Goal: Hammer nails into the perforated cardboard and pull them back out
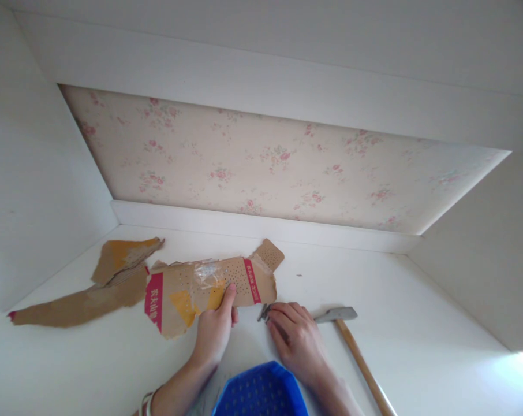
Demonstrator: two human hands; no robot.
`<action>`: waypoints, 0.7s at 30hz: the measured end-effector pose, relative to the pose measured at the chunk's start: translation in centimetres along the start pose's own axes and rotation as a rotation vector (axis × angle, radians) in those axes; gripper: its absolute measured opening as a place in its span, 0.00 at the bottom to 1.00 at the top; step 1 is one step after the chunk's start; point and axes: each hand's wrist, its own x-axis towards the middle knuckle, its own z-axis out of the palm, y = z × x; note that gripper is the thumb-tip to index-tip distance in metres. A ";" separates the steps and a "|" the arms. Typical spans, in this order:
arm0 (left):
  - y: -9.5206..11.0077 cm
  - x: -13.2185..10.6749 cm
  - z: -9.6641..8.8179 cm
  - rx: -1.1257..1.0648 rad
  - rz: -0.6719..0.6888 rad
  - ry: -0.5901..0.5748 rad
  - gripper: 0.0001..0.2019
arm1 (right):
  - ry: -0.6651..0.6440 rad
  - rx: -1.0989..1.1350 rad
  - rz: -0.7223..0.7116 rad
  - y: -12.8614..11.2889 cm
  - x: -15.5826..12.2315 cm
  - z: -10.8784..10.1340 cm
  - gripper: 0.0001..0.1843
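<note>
One hammer point(350, 341); two cardboard scraps, left hand point(213, 332) pressing one point(209, 289); right hand point(296, 341) flat, released.

Bare forearms, no sleeves; pale bracelet point(148, 400) on left wrist.

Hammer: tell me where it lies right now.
In the head view the hammer lies on the white surface at lower right, its metal head under the right hand, wooden handle running toward the bottom edge, right of the torn cardboard.

You get bright, soft daylight, faint shadows under hands. Overexposed glare patch far right of your grip. Wide-angle bending at edges; right wrist slightly blurred.
</note>
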 end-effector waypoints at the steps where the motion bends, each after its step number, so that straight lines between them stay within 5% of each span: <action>1: 0.0 0.0 0.0 0.003 -0.004 0.001 0.35 | -0.002 0.006 -0.009 0.0 0.0 0.0 0.10; 14: -0.1 0.0 0.0 -0.103 0.030 -0.069 0.33 | 0.240 0.216 0.082 0.2 -0.6 0.3 0.10; 21: 0.1 0.0 0.8 -0.746 -0.122 -0.355 0.22 | 0.508 0.374 0.327 1.0 -0.2 -0.8 0.11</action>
